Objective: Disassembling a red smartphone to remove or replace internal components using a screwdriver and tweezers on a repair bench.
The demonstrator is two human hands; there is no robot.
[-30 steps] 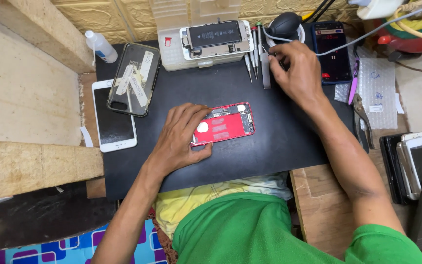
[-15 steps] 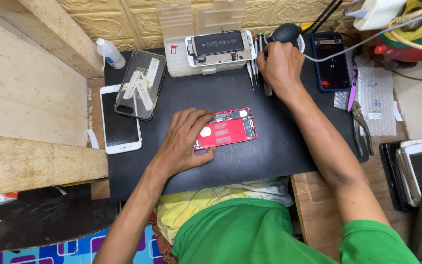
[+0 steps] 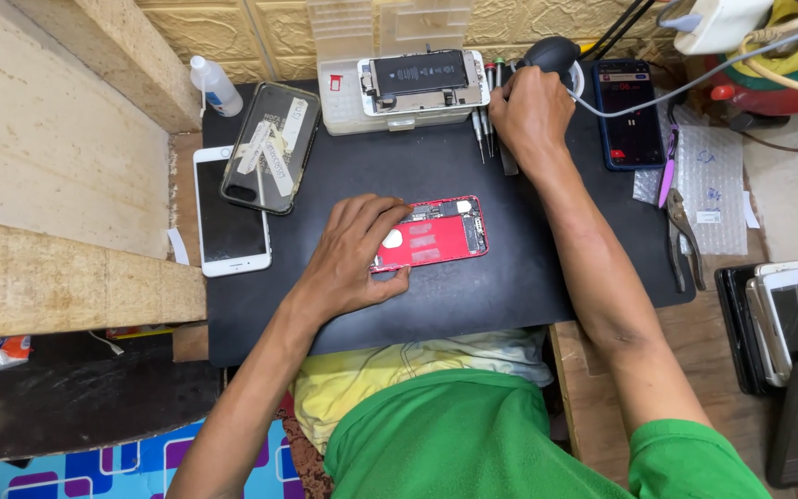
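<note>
A view from above onto a black rectangular work mat [image 3: 473, 296] on a wooden surface [image 3: 602, 407]. The left hand [image 3: 357, 254] lies flat on the mat with fingers together, its fingertips pressing on the left end of an opened red phone body [image 3: 436, 233] that lies near the middle of the mat, its inner parts facing up. The right hand [image 3: 528, 115] reaches to the far edge of the mat, fingers curled around the handles of a row of slim screwdrivers [image 3: 484, 134] that lie just beside a pale plastic parts tray [image 3: 399, 102]; whether it pinches one of them cannot be told. On that tray rests a second opened phone with a dark battery showing [image 3: 417, 76]. To the left lie a clear phone case with strips of tape on it [image 3: 270, 148], a white phone with a dark screen [image 3: 228, 212] and a small clear squeeze bottle [image 3: 214, 85]. To the right of the right hand lies a dark phone with a lit screen [image 3: 628, 111], then a pair of pliers [image 3: 685, 240] on a sheet of bubble wrap [image 3: 708, 176]. A stack of phones [image 3: 782, 319] sits at the far right edge. The person wears a green shirt [image 3: 473, 444]
</note>
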